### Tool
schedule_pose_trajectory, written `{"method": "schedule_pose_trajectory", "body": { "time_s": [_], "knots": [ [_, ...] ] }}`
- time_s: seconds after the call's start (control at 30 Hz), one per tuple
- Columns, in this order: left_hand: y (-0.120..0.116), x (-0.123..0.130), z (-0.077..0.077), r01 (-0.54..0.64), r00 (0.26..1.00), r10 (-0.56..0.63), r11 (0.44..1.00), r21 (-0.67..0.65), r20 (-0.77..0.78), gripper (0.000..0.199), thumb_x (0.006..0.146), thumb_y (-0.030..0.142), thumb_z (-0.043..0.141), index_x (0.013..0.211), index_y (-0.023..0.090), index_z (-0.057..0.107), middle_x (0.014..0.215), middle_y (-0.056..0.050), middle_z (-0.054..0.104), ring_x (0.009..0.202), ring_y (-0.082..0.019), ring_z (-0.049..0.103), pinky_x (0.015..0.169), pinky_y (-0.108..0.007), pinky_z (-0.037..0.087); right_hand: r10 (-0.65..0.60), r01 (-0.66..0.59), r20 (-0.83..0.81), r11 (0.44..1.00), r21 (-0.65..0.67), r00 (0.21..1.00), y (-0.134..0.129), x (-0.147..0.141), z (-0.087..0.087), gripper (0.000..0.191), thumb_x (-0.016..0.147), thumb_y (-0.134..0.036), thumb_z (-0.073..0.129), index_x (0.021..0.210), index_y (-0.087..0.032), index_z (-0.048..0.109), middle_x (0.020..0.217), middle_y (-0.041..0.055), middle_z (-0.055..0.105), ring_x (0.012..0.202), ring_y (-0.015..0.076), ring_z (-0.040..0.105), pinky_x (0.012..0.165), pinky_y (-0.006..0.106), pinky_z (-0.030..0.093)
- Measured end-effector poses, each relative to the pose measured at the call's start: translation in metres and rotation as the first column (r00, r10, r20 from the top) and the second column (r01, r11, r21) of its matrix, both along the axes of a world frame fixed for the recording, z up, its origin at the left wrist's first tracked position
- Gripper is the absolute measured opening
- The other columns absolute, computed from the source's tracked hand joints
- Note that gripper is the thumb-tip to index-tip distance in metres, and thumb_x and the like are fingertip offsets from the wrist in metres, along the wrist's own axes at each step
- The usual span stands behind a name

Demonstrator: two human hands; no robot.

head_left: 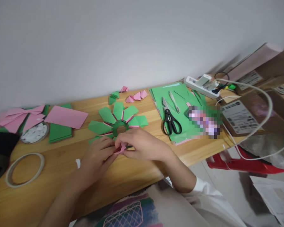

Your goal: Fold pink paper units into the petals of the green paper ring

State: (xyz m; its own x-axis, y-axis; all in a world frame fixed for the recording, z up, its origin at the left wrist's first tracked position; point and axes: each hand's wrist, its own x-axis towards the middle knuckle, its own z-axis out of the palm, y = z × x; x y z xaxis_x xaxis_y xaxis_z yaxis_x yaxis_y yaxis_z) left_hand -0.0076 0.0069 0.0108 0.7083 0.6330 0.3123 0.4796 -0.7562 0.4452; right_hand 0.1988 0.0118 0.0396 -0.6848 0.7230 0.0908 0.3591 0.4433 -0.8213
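Note:
Between my two hands is a small piece of folded pink paper (120, 148), pinched by the fingers of both. My left hand (100, 151) grips its left side, and my right hand (134, 143) has thumb and fingers closed on the other side. Right behind them lies a ring of green folded paper petals (118, 110) with pink edges showing between the folds; my hands hide its near part. Several small folded pink pieces (137, 96) and a few green ones (113, 97) sit beyond the ring, close to the wall.
Black-handled scissors (170, 121) and a white pen-like cutter (174, 101) rest on green sheets (184, 134) at right. A power strip (201, 85) and cardboard box (241, 115) stand farther right. At left are a tape roll (8, 176), pink sheets (66, 116) and a dish of white bits (35, 134).

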Motion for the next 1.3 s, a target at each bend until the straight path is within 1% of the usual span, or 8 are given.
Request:
{"method": "schedule_pose_trajectory", "body": {
  "time_s": [0.23,0.53,0.67,0.8,0.9,1.0,1.13,1.3],
  "knots": [
    [-0.001,0.003,0.004,-0.002,1.000,0.003,0.999,0.043,-0.023,0.034,0.099,0.024,0.039,0.080,0.017,0.066,0.077,-0.004,0.068,0.076,-0.016,0.061,0.068,-0.028,0.048,-0.031,0.032,-0.068,0.999,0.016,0.997,0.004,0.001,-0.007,0.006,0.082,-0.013,0.060,0.083,-0.018,0.058,0.077,-0.0027,0.063,0.069,0.0103,0.056,0.067,0.022,0.039],
    [0.001,0.006,0.003,-0.123,0.992,0.122,0.991,0.050,0.028,0.029,0.097,0.029,0.044,0.081,0.021,0.068,0.081,-0.001,0.071,0.077,-0.015,0.065,0.070,-0.028,0.051,-0.154,0.144,-0.182,0.987,-0.071,0.971,0.003,0.003,-0.008,0.011,0.083,-0.019,0.064,0.093,-0.017,0.060,0.081,-0.0003,0.064,0.075,0.0114,0.059,0.065,0.022,0.044],
    [-0.001,0.004,0.006,-0.249,0.966,0.254,0.966,-0.073,0.058,0.022,0.092,0.031,0.051,0.083,0.023,0.070,0.083,-0.001,0.071,0.077,-0.016,0.065,0.068,-0.027,0.052,-0.352,0.296,-0.403,0.935,-0.196,0.845,0.006,0.006,-0.012,0.019,0.085,-0.026,0.063,0.101,-0.018,0.059,0.089,0.0018,0.068,0.084,0.0121,0.064,0.079,0.027,0.051],
    [-0.004,0.003,0.012,-0.382,0.908,0.411,0.890,-0.248,0.078,0.017,0.088,0.032,0.057,0.087,0.024,0.072,0.089,0.001,0.073,0.080,-0.018,0.066,0.073,-0.029,0.054,-0.526,0.432,-0.503,0.850,-0.300,0.686,0.011,0.021,-0.017,0.029,0.089,-0.046,0.055,0.101,-0.020,0.059,0.098,0.0057,0.068,0.094,0.0153,0.066,0.086,0.032,0.052],
    [-0.006,0.004,0.014,-0.483,0.829,0.552,0.788,-0.382,0.091,0.018,0.084,0.035,0.061,0.091,0.023,0.073,0.091,0.001,0.074,0.083,-0.019,0.067,0.063,-0.025,0.054,-0.360,0.352,-0.465,0.930,-0.107,0.809,0.015,0.035,-0.019,0.045,0.081,-0.057,0.063,0.107,-0.021,0.060,0.111,0.0084,0.066,0.109,0.0203,0.061,0.098,0.040,0.047],
    [-0.005,0.006,0.015,-0.540,0.759,0.643,0.708,-0.455,0.100,0.022,0.079,0.038,0.067,0.093,0.022,0.073,0.090,0.001,0.075,0.082,-0.019,0.067,0.053,-0.022,0.052,-0.169,0.216,-0.294,0.967,0.132,0.941,0.018,0.041,-0.022,0.065,0.066,-0.050,0.080,0.118,-0.019,0.056,0.123,0.0123,0.061,0.121,0.0249,0.052,0.104,0.045,0.041],
    [-0.004,0.007,0.014,-0.562,0.722,0.681,0.680,-0.472,0.123,0.025,0.076,0.040,0.071,0.091,0.020,0.072,0.088,0.000,0.074,0.083,-0.020,0.066,0.055,-0.022,0.053,-0.143,0.185,-0.175,0.950,0.250,0.974,0.022,0.035,-0.028,0.033,0.078,-0.027,0.072,0.108,-0.019,0.059,0.114,0.0097,0.066,0.115,0.0228,0.055,0.102,0.043,0.040],
    [-0.006,0.009,0.013,-0.536,0.708,0.697,0.636,-0.555,0.115,0.033,0.075,0.040,0.069,0.100,0.018,0.070,0.098,-0.005,0.074,0.090,-0.022,0.066,0.058,-0.024,0.055,-0.209,0.253,-0.203,0.942,0.219,0.957,0.020,0.028,-0.029,0.010,0.081,-0.020,0.065,0.090,-0.019,0.061,0.092,0.0049,0.070,0.092,0.0186,0.062,0.086,0.033,0.045]
  ]
}}
